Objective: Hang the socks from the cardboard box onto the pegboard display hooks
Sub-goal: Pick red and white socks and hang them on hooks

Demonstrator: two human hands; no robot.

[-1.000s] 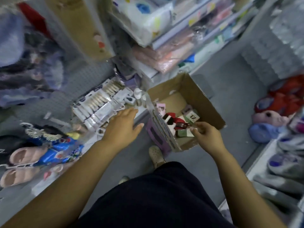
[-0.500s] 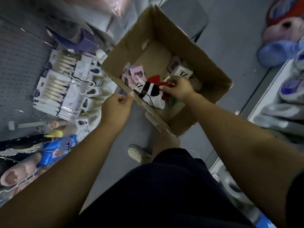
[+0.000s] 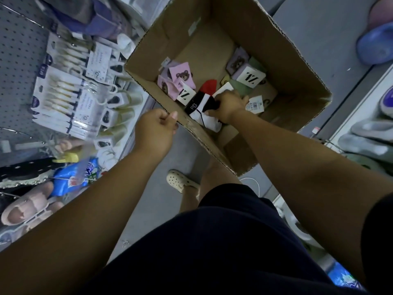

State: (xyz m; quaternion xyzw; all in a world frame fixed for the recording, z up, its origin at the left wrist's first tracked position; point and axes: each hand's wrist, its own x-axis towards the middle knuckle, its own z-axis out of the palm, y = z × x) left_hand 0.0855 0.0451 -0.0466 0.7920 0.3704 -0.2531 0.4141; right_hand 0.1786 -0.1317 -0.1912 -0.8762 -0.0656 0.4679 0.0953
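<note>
My right hand (image 3: 228, 106) grips black-white-red sock (image 3: 201, 106) inside cardboard box (image 3: 274, 47); left hand (image 3: 156, 129) curled at its rim, grip unclear.

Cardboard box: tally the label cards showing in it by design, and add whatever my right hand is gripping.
White Z cards: 2
Pink bear cards: 2
Purple bear card: 1
Red, black and white socks gripped by the right hand: 1
Total: 6; other pieces lie partly hidden and are not counted.
</note>
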